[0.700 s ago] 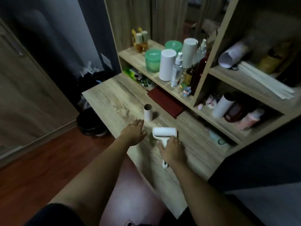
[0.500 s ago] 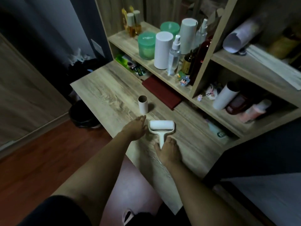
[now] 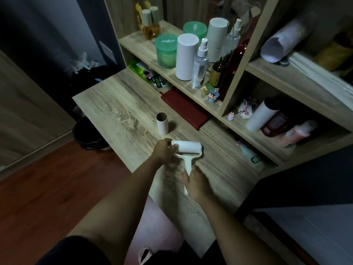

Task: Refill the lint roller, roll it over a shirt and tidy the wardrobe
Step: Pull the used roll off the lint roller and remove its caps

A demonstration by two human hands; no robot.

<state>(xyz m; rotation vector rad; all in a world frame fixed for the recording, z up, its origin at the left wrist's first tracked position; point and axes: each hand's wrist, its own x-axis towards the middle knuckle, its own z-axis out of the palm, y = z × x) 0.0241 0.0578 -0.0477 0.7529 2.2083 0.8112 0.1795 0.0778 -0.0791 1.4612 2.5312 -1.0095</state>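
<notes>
On the bench (image 3: 118,111) in front of the shelves, the lint roller (image 3: 188,149) lay with its white roll away from the person and its handle toward them. The right hand (image 3: 196,183) had a closed grip around the handle. The left hand (image 3: 165,151) had its fingers curled onto the left end of the roll, gripping it there. A bare cardboard tube (image 3: 162,123) stood upright just beyond, apart from the roller, and it looked to me like the spent core, already off. With a full-looking white roll on the frame, I judged the refill to be at its last step, the new roll being seated or checked; whether it was fully home I could not tell. More white rolls (image 3: 186,56) stood on the shelf (image 3: 133,41). No shirt was in view, so the rolling and the tidying of the wardrobe looked not yet begun.
</notes>
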